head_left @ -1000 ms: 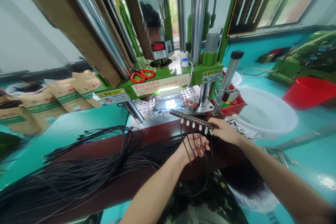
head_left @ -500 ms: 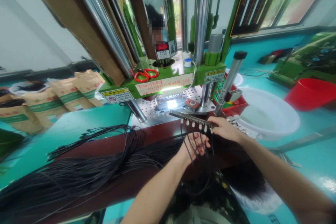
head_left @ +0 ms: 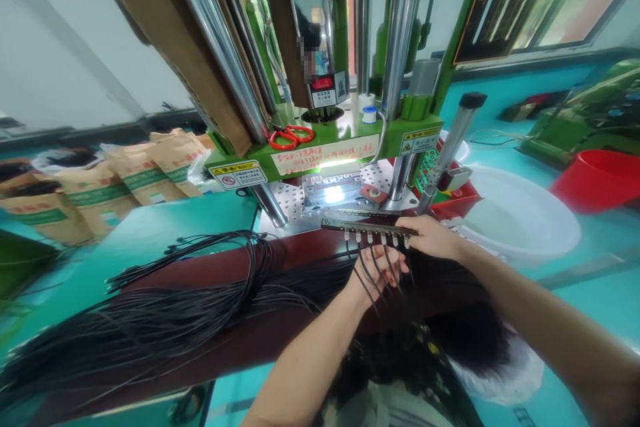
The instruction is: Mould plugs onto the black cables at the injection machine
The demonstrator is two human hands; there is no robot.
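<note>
My right hand [head_left: 434, 237] grips the right end of a dark metal bar [head_left: 345, 225], thumb on top. Several silver connectors [head_left: 371, 237] stick out in a row along the bar's near side. Black cables [head_left: 367, 273] run down from them, across my left hand [head_left: 379, 268]. The fingers of that hand are curled in among the cables, just below the connectors. A second dark bar [head_left: 367, 213] lies behind the held one, at the front of the press's perforated metal plate [head_left: 280, 205]. On that plate sits a brightly lit metal mold block [head_left: 333, 191].
Bundles of black cables [head_left: 165, 313] cover the brown table [head_left: 190, 267] to the left. Red-handled scissors [head_left: 291, 138] and a solder-like spool [head_left: 369, 114] rest on the green press. At right are a red tray [head_left: 463, 203], a white tub [head_left: 543, 213] and a red bucket [head_left: 600, 177].
The view has shifted, so the press appears farther right. The held bar has levelled out, and more of the bar behind it shows. Both hands keep their hold.
</note>
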